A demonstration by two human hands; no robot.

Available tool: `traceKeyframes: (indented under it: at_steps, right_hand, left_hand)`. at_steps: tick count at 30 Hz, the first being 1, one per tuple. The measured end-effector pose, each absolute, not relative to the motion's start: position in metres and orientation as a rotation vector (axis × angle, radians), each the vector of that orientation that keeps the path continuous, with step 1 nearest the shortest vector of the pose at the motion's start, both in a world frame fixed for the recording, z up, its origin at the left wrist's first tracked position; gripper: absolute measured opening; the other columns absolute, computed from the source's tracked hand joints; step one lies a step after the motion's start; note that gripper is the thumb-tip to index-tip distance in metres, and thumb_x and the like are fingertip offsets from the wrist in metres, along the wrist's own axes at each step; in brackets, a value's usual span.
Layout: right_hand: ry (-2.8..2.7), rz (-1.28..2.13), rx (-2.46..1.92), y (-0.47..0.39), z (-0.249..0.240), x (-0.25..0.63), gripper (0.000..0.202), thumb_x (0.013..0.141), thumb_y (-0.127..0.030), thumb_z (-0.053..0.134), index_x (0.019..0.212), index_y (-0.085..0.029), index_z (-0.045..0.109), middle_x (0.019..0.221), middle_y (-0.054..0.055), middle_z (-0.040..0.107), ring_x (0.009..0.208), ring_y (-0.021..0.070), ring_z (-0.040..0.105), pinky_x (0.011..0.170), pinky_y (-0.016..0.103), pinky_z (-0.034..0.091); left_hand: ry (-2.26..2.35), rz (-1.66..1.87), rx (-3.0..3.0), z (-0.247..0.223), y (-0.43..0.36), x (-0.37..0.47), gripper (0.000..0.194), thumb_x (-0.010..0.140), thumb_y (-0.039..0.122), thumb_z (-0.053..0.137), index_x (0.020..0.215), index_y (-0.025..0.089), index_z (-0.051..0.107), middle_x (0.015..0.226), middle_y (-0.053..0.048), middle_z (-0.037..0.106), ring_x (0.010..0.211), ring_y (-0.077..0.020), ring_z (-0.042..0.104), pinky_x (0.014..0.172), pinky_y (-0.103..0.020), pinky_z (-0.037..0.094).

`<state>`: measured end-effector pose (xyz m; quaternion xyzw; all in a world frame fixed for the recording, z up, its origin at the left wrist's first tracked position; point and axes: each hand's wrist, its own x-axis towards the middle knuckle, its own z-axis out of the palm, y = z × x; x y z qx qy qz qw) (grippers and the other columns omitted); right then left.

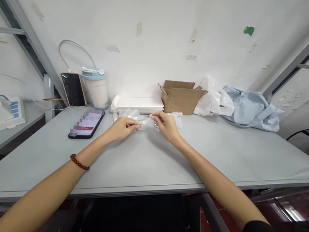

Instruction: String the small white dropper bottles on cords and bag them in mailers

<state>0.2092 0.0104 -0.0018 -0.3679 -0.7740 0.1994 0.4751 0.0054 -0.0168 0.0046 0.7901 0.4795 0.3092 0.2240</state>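
Observation:
Both hands are raised just over the grey table, near its middle, with a small gap between them. My left hand [124,129] pinches a thin white piece that looks like a cable end. Facing it, my right hand [166,125] is closed at the fingertips on a small white piece, too small to name surely. Clear plastic pieces [131,114] lie behind my left hand, and another clear piece [177,118] is behind my right. A stack of flat white packets [138,104] lies just beyond the hands.
An open cardboard box [182,100], a white plastic bag [213,98] and a light blue cloth [251,109] line the wall. At left are a cup [96,90], an upright phone [74,89], a flat phone [87,123] and a power strip [9,113].

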Motion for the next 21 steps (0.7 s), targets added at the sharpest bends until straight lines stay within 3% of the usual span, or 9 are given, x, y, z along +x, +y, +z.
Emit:
traceKeyframes:
  at_steps: [15,21]
  right_hand:
    - [-1.902,0.654,-0.918,0.0073,-0.0021,0.2086,0.013,0.081,-0.025,0.053,0.074,-0.016,0.061,0.048,-0.005,0.048,0.047,0.0095,0.045,0.055,0.023,0.038]
    - [-1.881,0.793,-0.958,0.0092,-0.0032,0.2117,0.012,0.079,-0.024,0.055,0.072,-0.016,0.06,0.045,-0.006,0.051,0.042,0.0081,0.046,0.051,0.022,0.038]
  left_hand:
    - [1.299,0.752,2.231,-0.0037,-0.0195,0.0104,0.027,0.079,0.031,0.049,0.071,0.017,0.071,0.075,-0.003,0.07,0.072,-0.0185,0.059,0.067,-0.029,0.042]
    - [1.334,0.788,2.205,-0.0006,-0.0199,0.01,0.029,0.079,0.034,0.048,0.07,0.017,0.07,0.077,-0.004,0.071,0.073,-0.0195,0.06,0.066,-0.029,0.042]
